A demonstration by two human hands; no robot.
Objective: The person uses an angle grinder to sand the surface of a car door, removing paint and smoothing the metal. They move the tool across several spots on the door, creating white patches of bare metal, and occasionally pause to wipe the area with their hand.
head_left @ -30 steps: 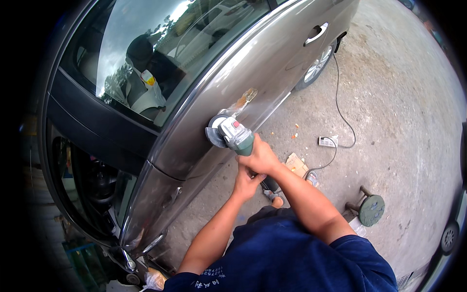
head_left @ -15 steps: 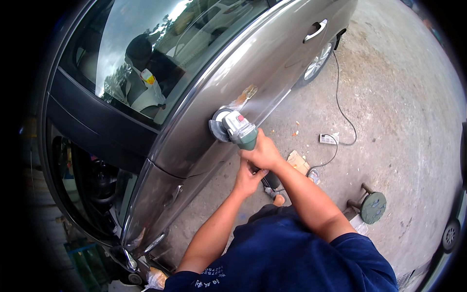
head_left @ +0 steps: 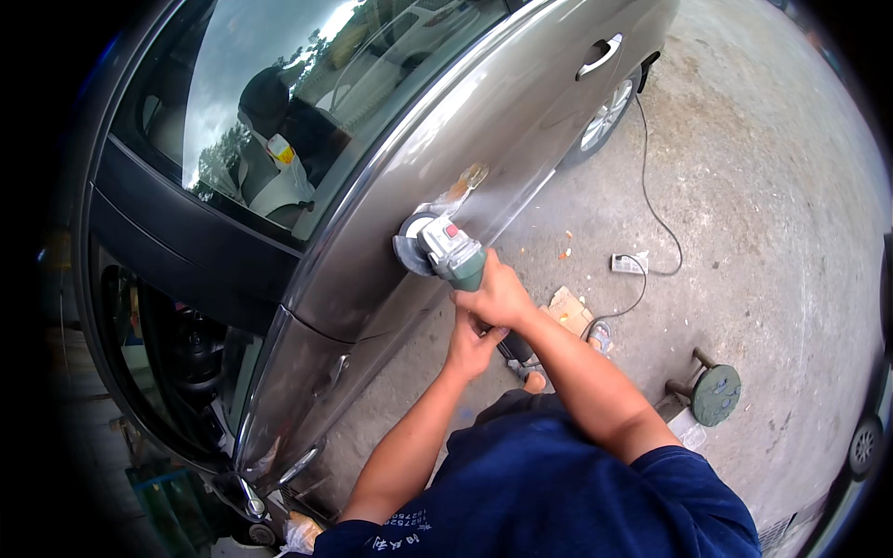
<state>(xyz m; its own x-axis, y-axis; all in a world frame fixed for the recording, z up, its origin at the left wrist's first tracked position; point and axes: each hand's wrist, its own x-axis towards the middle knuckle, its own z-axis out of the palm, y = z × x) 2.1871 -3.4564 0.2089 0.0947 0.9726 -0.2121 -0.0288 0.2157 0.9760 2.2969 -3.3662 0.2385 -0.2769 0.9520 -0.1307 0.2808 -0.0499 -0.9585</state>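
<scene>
Both my hands are closed around an angle grinder (head_left: 450,249) with a green body and silver head. My right hand (head_left: 499,296) wraps the body just behind the head. My left hand (head_left: 473,346) grips the rear part, lower down and nearer to me. The grinder's disc lies against or very close to the brownish-grey car door (head_left: 372,251); the guard hides part of the contact. Just beyond the disc is a bare, scraped patch (head_left: 460,186) with whitish and orange-brown areas. Dust seems to haze the panel to its right.
A power strip (head_left: 630,264) lies on the concrete floor (head_left: 744,205), with a dark cord running from it past the rear wheel (head_left: 606,119). A small round green stool (head_left: 715,396) stands to the right. Flattened cardboard (head_left: 567,310) lies by my foot. Another car (head_left: 863,446) shows at the right edge.
The grinder and both hands have shifted slightly left along the door, away from the scraped patch. My grip is the same.
</scene>
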